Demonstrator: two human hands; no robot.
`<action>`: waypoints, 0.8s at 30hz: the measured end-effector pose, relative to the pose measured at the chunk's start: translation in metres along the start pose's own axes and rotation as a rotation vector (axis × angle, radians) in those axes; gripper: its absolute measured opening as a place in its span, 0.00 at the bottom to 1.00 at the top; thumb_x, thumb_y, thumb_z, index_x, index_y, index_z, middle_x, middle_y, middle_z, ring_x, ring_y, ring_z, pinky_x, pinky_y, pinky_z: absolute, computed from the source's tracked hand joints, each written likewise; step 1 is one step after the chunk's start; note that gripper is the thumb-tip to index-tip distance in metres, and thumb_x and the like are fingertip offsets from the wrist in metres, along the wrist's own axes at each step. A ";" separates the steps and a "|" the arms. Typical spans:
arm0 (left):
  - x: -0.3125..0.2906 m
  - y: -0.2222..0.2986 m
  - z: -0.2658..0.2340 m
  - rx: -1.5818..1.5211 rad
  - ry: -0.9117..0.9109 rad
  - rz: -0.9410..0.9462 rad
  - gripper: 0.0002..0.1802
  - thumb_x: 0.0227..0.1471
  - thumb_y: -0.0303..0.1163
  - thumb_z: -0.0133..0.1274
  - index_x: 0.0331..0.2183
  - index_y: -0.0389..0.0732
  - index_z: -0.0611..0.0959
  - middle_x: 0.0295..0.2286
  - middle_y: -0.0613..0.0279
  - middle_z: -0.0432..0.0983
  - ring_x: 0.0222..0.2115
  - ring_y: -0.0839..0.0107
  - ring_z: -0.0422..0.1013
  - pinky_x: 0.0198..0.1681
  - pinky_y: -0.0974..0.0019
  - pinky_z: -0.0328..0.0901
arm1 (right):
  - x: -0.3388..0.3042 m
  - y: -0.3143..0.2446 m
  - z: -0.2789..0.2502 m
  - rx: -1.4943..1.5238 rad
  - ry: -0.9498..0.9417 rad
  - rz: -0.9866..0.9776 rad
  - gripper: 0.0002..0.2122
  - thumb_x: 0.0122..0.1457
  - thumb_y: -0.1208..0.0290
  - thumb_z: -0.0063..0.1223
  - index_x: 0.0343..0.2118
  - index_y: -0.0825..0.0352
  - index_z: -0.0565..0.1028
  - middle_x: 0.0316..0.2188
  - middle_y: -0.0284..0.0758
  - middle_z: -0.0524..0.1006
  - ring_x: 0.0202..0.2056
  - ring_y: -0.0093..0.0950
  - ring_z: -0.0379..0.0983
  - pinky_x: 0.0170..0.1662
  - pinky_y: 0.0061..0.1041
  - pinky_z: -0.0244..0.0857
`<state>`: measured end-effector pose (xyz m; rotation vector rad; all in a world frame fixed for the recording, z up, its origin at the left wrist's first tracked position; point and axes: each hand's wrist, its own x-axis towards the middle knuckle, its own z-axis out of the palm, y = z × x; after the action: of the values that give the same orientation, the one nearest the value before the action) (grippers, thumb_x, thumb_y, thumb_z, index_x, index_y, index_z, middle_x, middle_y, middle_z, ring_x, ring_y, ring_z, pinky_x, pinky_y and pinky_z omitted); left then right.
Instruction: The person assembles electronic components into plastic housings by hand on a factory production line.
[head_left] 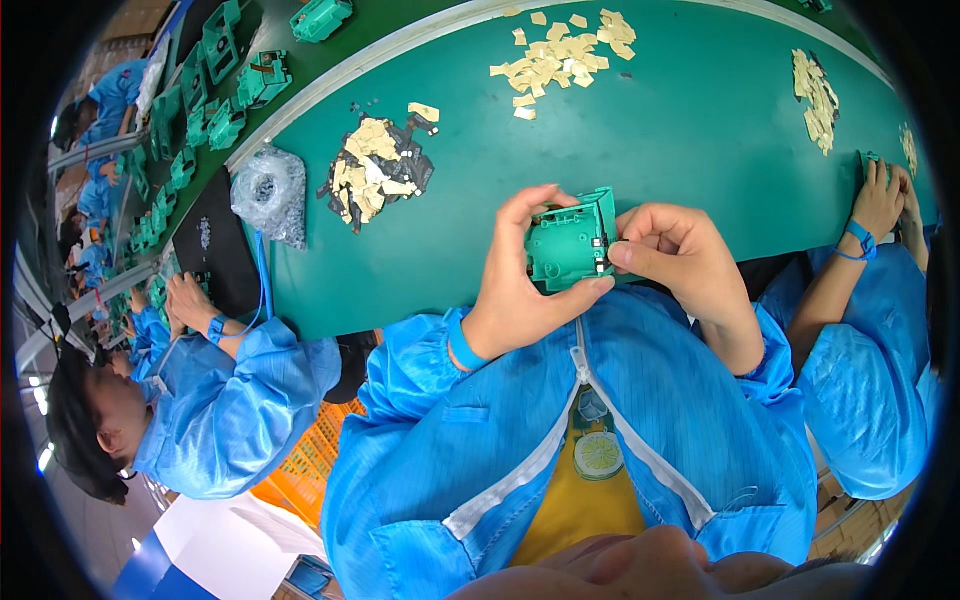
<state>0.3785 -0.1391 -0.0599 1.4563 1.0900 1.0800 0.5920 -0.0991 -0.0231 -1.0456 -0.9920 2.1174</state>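
Observation:
A green plastic housing (565, 243), open like a shallow box, is held above the near edge of the table. My left hand (520, 270) wraps round its left side, fingers over the far edge and thumb along the near edge. At the housing's right wall, my right hand (675, 250) has its thumb and forefinger pressed together beside small black and white parts (599, 254). Whether something small sits in that pinch cannot be made out. Beyond the hands, to the left, lies a pile of black parts and cream paper pieces (375, 170).
More cream paper pieces (560, 60) lie at the far side of the green table (460, 240), another heap (815, 100) at right. A clear bag (270, 195) rests at the left edge. Green housings (225, 120) line the conveyor. Co-workers' hands (190, 305) work at left and right.

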 end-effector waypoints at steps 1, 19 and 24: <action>-0.002 0.000 -0.003 0.066 -0.020 -0.001 0.53 0.39 0.24 0.70 0.62 0.38 0.57 0.55 0.48 0.62 0.55 0.61 0.65 0.56 0.58 0.65 | -0.001 -0.003 0.003 0.003 -0.001 -0.002 0.04 0.62 0.79 0.57 0.30 0.70 0.74 0.32 0.31 0.79 0.35 0.15 0.75 0.38 0.15 0.68; -0.002 0.030 -0.006 -0.039 0.000 -0.136 0.34 0.41 0.19 0.63 0.52 0.39 0.71 0.55 0.53 0.62 0.53 0.63 0.67 0.50 0.63 0.68 | -0.005 -0.006 0.015 -0.371 0.039 -0.095 0.07 0.58 0.76 0.60 0.27 0.72 0.75 0.22 0.28 0.76 0.28 0.13 0.71 0.30 0.17 0.66; -0.001 0.026 -0.005 -0.091 -0.001 -0.151 0.34 0.40 0.16 0.60 0.52 0.40 0.70 0.56 0.54 0.59 0.55 0.63 0.64 0.52 0.61 0.68 | -0.003 -0.007 0.012 -0.417 0.027 -0.075 0.06 0.57 0.76 0.61 0.27 0.73 0.76 0.23 0.30 0.78 0.27 0.16 0.74 0.30 0.20 0.67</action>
<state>0.3763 -0.1425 -0.0342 1.2824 1.1168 1.0085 0.5846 -0.1015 -0.0115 -1.2034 -1.4764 1.8724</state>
